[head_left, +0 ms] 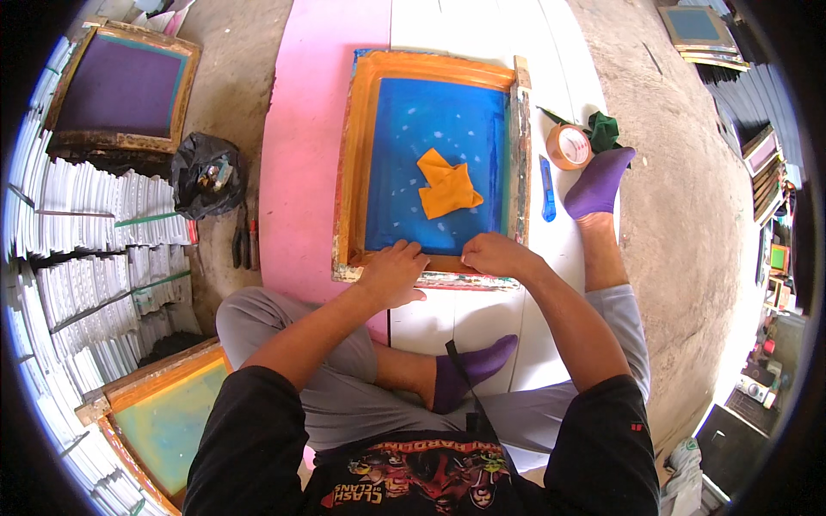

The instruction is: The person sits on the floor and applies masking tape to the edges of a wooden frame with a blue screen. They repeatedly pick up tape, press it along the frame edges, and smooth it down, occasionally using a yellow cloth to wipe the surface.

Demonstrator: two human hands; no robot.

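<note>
A screen-printing frame point(346, 172) with blue mesh point(439, 107) lies in front of me, brown tape running along its inner borders. On the mesh sits a crumpled orange cloth point(449, 187), among scattered pale spots. My left hand point(396, 271) rests on the frame's near edge, fingers spread and laid over the brown tape strip point(447, 263). To its right, my right hand point(497, 255) is curled closed against the same edge near the right corner. What its fingers pinch, if anything, is hidden.
Right of the frame are a blue utility knife point(548, 191), a roll of brown tape point(569, 147) and a dark green cloth point(604, 131) beside my foot. At left stand a black bag point(206, 176), pliers point(241, 241), stacked paper point(95, 206) and a purple-meshed frame point(120, 84).
</note>
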